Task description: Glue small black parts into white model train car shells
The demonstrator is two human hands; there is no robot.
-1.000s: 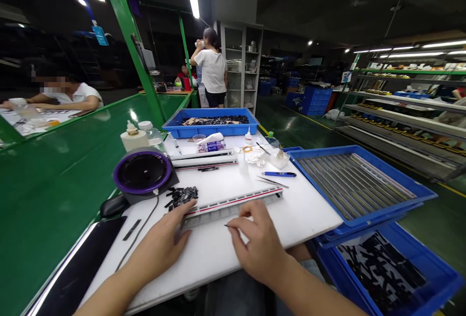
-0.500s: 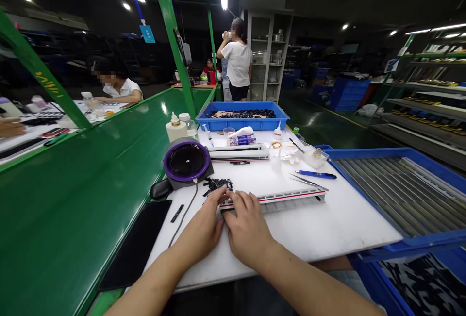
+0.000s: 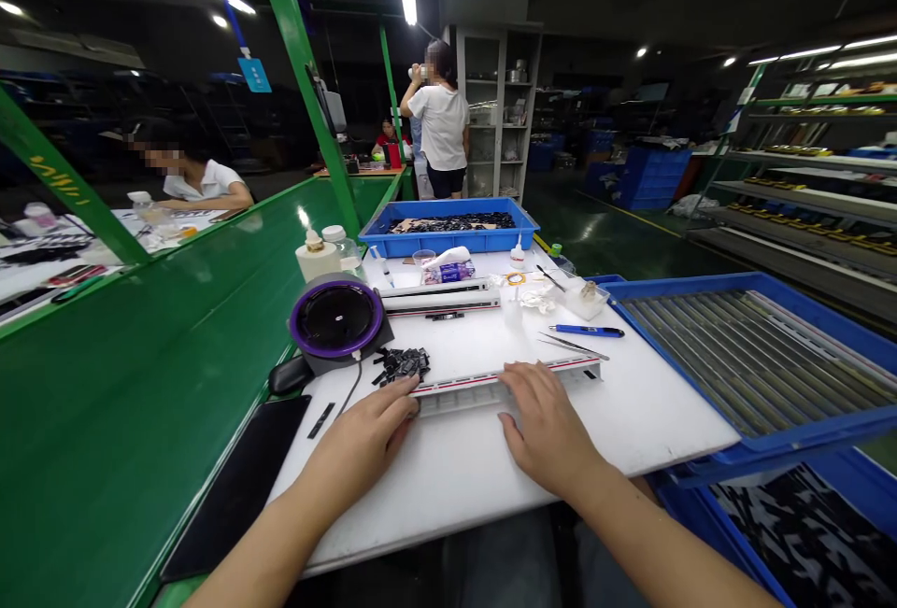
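Whereas both hands met earlier, the right hand point(image 3: 547, 426), fingers spread, now rests along the slotted jig point(image 3: 462, 393), the left hand point(image 3: 364, 445) fingers-together at its end

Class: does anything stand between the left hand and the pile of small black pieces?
Nothing visible does: only bare white board separates the left hand from the pile of small black pieces; the red-striped white strip lies off to the right.
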